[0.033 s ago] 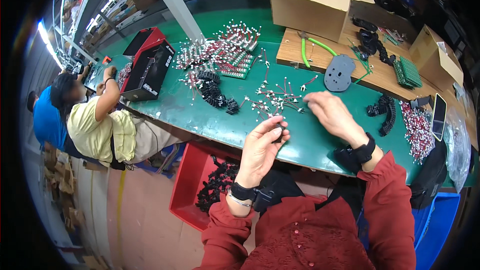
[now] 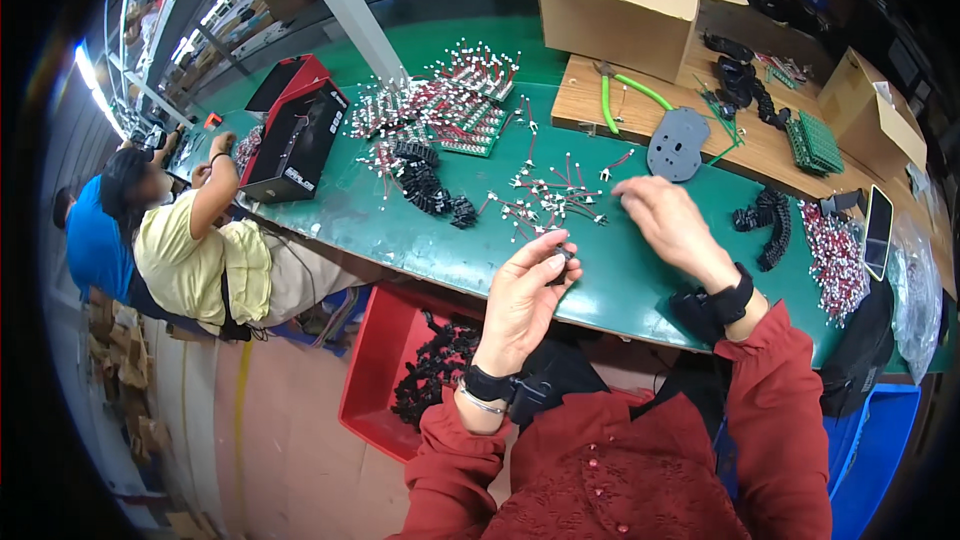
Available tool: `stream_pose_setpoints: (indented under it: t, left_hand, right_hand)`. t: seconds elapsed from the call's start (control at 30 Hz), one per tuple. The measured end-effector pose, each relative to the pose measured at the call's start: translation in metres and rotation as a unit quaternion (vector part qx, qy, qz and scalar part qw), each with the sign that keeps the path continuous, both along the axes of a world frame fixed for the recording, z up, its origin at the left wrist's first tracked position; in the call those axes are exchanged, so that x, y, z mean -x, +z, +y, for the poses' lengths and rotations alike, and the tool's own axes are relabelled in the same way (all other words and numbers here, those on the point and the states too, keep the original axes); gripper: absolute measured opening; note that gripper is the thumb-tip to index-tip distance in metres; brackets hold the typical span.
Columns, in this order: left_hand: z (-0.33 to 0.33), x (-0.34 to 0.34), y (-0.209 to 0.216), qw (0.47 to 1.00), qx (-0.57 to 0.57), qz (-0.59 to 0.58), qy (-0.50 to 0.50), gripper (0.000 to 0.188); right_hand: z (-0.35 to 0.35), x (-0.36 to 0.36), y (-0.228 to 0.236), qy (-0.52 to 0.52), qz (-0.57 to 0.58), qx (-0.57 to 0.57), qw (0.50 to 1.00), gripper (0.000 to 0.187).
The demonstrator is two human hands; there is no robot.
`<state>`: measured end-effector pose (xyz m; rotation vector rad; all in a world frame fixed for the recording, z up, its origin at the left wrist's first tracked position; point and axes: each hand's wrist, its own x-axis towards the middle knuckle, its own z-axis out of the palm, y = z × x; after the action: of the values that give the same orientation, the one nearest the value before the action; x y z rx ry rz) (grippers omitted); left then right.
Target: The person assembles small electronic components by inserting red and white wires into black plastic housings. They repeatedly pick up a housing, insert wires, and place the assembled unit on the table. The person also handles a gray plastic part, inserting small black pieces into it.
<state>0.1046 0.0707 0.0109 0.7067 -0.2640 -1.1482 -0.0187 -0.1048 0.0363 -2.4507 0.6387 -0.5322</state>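
My left hand (image 2: pixel 522 292) is closed around a small black plastic part (image 2: pixel 563 266), pinched between thumb and fingers above the table's near edge. My right hand (image 2: pixel 665 225) hovers over the green table to the right of it, fingers loosely bent and apart, with nothing visible in them. Between and beyond both hands lies a loose scatter of short red-and-black wires with white connectors (image 2: pixel 545 202). Farther left, a curved row of black plastic parts (image 2: pixel 425 185) rests beside a heap of green circuit boards with wired connectors (image 2: pixel 475 130).
A red bin (image 2: pixel 375 370) of black parts stands below the table. To the right are more black parts (image 2: pixel 770 225), a wire pile (image 2: pixel 838 265) and a phone (image 2: pixel 877 232). Green-handled pliers (image 2: pixel 610 105), a grey plate (image 2: pixel 678 145) and an open carton (image 2: pixel 620 20) sit beyond. Two people work at left.
My right hand has shifted slightly to the right and away from the loose wires. My left hand stays in place with the black part.
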Motion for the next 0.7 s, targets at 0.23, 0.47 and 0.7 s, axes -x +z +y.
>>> stream_pose_setpoints:
  t: [0.23, 0.47, 0.7]
  left_hand:
    - [-0.023, 0.018, -0.012, 0.998, 0.044, -0.021, -0.028, 0.031]
    - [-0.035, 0.023, -0.024, 0.996, 0.085, -0.029, -0.013, 0.03]
    - [-0.032, 0.024, -0.027, 0.995, 0.08, -0.05, -0.015, 0.025]
  right_hand:
    - [-0.023, -0.004, 0.004, -0.102, -0.035, -0.073, 0.992, 0.019]
    - [-0.025, -0.041, 0.006, -0.174, 0.051, -0.056, 0.982, 0.026]
    - [-0.035, -0.038, -0.011, -0.124, 0.046, -0.069, 0.989, 0.026]
